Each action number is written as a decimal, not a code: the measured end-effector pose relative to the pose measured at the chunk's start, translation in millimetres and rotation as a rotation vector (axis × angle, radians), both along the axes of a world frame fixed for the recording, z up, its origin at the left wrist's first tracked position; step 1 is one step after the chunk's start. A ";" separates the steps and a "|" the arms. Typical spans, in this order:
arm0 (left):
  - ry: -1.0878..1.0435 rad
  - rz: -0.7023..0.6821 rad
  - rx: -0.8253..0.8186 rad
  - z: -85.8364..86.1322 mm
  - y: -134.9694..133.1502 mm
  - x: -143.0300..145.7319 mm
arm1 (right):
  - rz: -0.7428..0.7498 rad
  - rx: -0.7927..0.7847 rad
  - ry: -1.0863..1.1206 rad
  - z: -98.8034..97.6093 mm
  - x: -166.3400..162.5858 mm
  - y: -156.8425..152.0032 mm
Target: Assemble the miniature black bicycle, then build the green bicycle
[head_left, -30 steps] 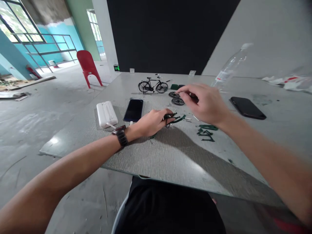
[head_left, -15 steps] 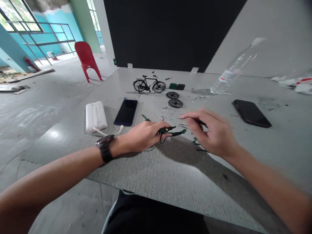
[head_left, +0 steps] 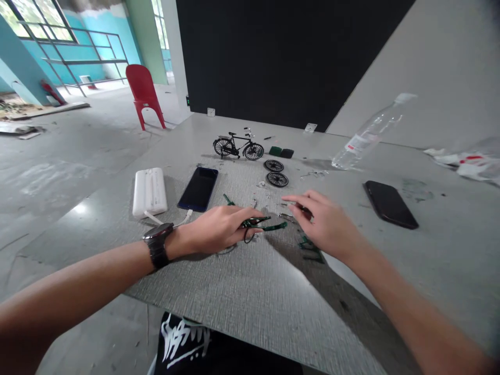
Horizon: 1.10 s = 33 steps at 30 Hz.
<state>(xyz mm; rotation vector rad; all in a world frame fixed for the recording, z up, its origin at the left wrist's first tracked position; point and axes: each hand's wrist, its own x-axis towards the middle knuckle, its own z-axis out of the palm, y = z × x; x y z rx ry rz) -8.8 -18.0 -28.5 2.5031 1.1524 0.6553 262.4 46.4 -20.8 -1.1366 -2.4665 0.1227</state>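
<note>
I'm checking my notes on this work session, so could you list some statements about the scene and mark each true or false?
1. The left hand holds a green part. True.
2. The watch is on the right wrist. False: the watch is on the left wrist.
3. The bike stands upright on the table. True.
4. The two loose wheels are bright red. False: the wheels are black.
5. The right hand is wrapped around the bottle. False: the right hand is apart from the bottle, which is farther back.
6. A white cable comes out of the power bank. True.
</note>
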 end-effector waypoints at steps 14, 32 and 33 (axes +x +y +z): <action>0.133 -0.096 0.021 -0.2 0.6 0.9 | -0.010 -0.099 -0.150 -14.6 -27.4 11.6; 0.131 -0.129 0.039 -3.0 -3.5 5.8 | -0.089 -0.131 -0.185 -11.8 -34.7 1.5; 0.133 -0.125 0.036 -2.7 -3.7 6.2 | -0.092 -0.125 -0.189 -12.4 -34.8 1.4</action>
